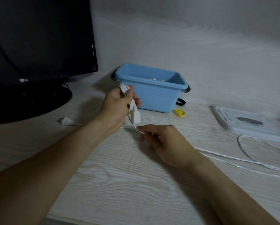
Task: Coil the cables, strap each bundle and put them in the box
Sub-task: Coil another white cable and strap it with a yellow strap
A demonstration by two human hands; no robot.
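Left hand (118, 103): fingers (136, 100) curled round a white coil (125, 89), loops stacked across the palm so they cannot spring apart. A connector (135, 117) hangs below the fist, probably the starting end left free.

Right hand (166, 143): fingers pinch the cable (138, 129) just under the connector, low over the counter (119, 184), seemingly to feed slack up for the next wrap.

Loose run of cable trails off right across the counter; whether it is the same cable passing through the right hand, cannot tell. Plug (66, 121) lies left, near the monitor (38, 46).

Box (152, 98) sits just behind the left hand, something white already inside. Yellow strap (179, 113) and black strap (180, 102) lie beside the box, near to hand for binding. White pad (246, 122) to the right, well apart.
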